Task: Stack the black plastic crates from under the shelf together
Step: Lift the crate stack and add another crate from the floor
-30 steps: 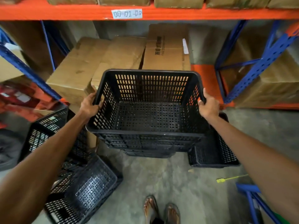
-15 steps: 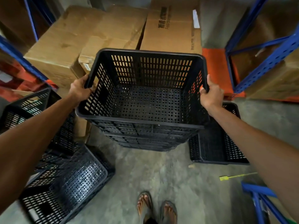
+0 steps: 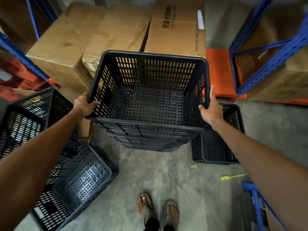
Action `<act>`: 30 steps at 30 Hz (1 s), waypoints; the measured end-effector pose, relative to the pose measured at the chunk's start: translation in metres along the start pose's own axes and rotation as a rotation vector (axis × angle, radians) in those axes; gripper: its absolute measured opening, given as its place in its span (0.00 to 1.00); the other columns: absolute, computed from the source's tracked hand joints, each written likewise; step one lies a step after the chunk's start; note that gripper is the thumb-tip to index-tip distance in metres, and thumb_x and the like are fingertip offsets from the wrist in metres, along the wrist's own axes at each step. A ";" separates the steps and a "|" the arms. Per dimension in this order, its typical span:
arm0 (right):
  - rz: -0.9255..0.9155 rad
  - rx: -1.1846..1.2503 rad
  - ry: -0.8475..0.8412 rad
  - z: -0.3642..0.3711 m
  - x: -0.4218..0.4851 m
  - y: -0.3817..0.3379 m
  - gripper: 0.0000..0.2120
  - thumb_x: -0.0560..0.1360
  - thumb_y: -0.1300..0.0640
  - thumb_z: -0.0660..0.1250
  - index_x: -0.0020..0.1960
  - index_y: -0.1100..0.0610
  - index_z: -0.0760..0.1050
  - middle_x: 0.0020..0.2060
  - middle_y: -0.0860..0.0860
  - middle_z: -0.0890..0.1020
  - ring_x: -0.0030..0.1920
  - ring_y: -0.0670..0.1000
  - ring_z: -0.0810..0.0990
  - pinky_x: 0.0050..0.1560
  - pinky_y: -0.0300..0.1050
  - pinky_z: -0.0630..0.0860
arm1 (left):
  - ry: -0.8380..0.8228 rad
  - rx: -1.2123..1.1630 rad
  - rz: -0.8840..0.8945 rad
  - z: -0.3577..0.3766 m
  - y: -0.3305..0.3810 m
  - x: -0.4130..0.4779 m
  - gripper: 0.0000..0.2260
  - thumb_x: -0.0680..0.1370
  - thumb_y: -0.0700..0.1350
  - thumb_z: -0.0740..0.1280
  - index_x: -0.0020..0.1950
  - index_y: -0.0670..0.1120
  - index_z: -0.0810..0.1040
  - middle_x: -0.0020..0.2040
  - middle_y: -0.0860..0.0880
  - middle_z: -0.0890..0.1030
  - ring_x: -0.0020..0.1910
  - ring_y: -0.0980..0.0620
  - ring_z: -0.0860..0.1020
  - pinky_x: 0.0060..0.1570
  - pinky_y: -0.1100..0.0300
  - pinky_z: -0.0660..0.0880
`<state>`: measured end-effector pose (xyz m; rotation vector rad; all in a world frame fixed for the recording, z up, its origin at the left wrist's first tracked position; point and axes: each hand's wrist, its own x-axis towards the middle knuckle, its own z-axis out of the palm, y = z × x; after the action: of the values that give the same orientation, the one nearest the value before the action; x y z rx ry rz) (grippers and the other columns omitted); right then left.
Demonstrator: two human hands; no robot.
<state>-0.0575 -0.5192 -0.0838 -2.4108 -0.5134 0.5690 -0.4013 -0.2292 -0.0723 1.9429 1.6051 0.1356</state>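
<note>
A black perforated plastic crate hangs in the air in front of me, open side up and level. My left hand grips its left rim and my right hand grips its right rim. On the concrete floor to the right, partly under the held crate and my right arm, stands another black crate, upright. At the left a black crate stands tilted, and a further crate lies on its side against it with its base toward me.
Cardboard boxes fill the space under the shelf behind the crate. Blue rack uprights and an orange base beam stand at the right. A yellow tag lies on the floor. My sandalled feet are below.
The crate has come slightly closer and lower in my hands, and my head has tilted down, so the orange shelf beam has left the top of the view.
</note>
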 end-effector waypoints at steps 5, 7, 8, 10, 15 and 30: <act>-0.042 -0.136 0.196 0.009 -0.008 -0.004 0.36 0.79 0.60 0.61 0.79 0.41 0.47 0.47 0.62 0.79 0.52 0.63 0.77 0.57 0.55 0.76 | 0.098 -0.090 0.058 0.002 0.004 -0.004 0.20 0.78 0.45 0.66 0.70 0.44 0.71 0.63 0.40 0.78 0.64 0.41 0.75 0.67 0.51 0.70; -0.051 -0.150 0.214 0.010 -0.002 -0.005 0.35 0.79 0.60 0.61 0.79 0.42 0.49 0.49 0.62 0.79 0.53 0.63 0.77 0.57 0.55 0.76 | 0.109 -0.086 0.080 0.001 0.008 0.002 0.19 0.78 0.45 0.66 0.69 0.44 0.72 0.62 0.40 0.78 0.63 0.41 0.75 0.66 0.52 0.71; -0.058 -0.156 0.215 0.011 -0.001 -0.005 0.35 0.79 0.61 0.61 0.79 0.42 0.49 0.50 0.62 0.79 0.53 0.63 0.77 0.58 0.55 0.75 | 0.115 -0.076 0.084 -0.001 0.008 0.004 0.19 0.78 0.45 0.66 0.69 0.44 0.73 0.62 0.40 0.79 0.63 0.41 0.75 0.65 0.53 0.71; -0.052 -0.157 0.207 0.014 -0.004 -0.006 0.35 0.79 0.61 0.61 0.79 0.43 0.50 0.51 0.62 0.79 0.54 0.62 0.77 0.59 0.54 0.74 | 0.118 -0.061 0.087 -0.002 0.007 0.006 0.19 0.78 0.45 0.66 0.69 0.43 0.73 0.62 0.40 0.79 0.63 0.41 0.75 0.64 0.54 0.70; -0.048 -0.148 0.215 0.015 -0.010 -0.005 0.34 0.79 0.60 0.62 0.79 0.42 0.50 0.47 0.62 0.79 0.53 0.63 0.76 0.58 0.56 0.75 | 0.106 -0.053 0.110 -0.006 0.004 0.010 0.19 0.78 0.45 0.66 0.68 0.44 0.74 0.61 0.40 0.79 0.62 0.42 0.76 0.63 0.55 0.71; -0.106 -0.247 0.184 0.011 -0.015 -0.009 0.33 0.80 0.59 0.59 0.79 0.45 0.48 0.47 0.66 0.80 0.54 0.67 0.76 0.59 0.55 0.73 | 0.187 -0.038 0.077 0.004 -0.009 0.002 0.16 0.78 0.47 0.65 0.65 0.43 0.74 0.57 0.41 0.81 0.57 0.42 0.79 0.57 0.53 0.75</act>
<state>-0.0773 -0.5148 -0.0824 -2.6165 -0.6595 0.2455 -0.4068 -0.2277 -0.0805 2.0128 1.6324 0.3857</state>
